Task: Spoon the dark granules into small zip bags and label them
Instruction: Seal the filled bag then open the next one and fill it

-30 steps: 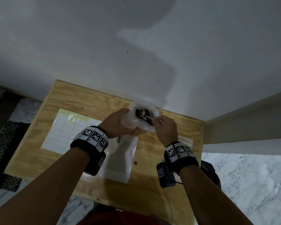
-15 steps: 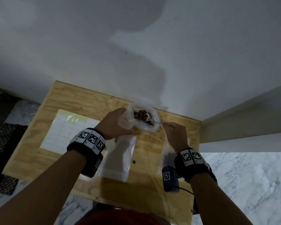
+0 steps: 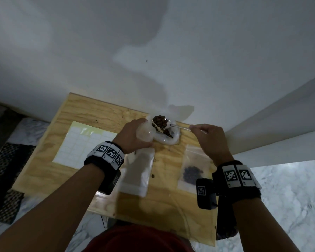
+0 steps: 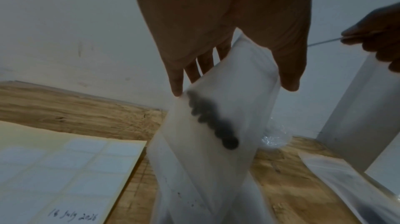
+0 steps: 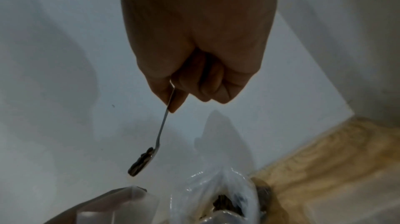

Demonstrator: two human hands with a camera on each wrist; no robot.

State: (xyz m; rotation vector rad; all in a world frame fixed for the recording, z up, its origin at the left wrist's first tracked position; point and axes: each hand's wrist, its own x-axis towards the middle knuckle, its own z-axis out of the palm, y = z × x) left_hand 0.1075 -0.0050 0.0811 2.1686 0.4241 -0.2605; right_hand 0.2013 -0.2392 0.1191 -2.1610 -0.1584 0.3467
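My left hand [image 3: 135, 136] grips the top of a small frosted zip bag [image 3: 144, 137], fingers behind and thumb in front; the left wrist view shows dark granules [image 4: 214, 125] inside that zip bag [image 4: 227, 142]. My right hand [image 3: 205, 130] pinches the handle of a metal spoon [image 3: 178, 126]. Its bowl, heaped with granules [image 3: 160, 120], hovers over the open clear supply bag [image 3: 169, 140], close to the small bag's mouth. In the right wrist view the loaded spoon [image 5: 140, 162] hangs above the supply bag [image 5: 227, 193].
A filled zip bag [image 3: 193, 170] lies flat on the wooden table [image 3: 167, 197] under my right wrist. A stack of empty zip bags [image 3: 138, 171] lies mid-table. The label sheet [image 3: 80, 142] lies at the left, with a handwritten date. A white wall runs directly behind.
My right hand has drawn back to the right and lifted the spoon, now heaped with granules, out of the supply bag. My left hand keeps holding the small bag.
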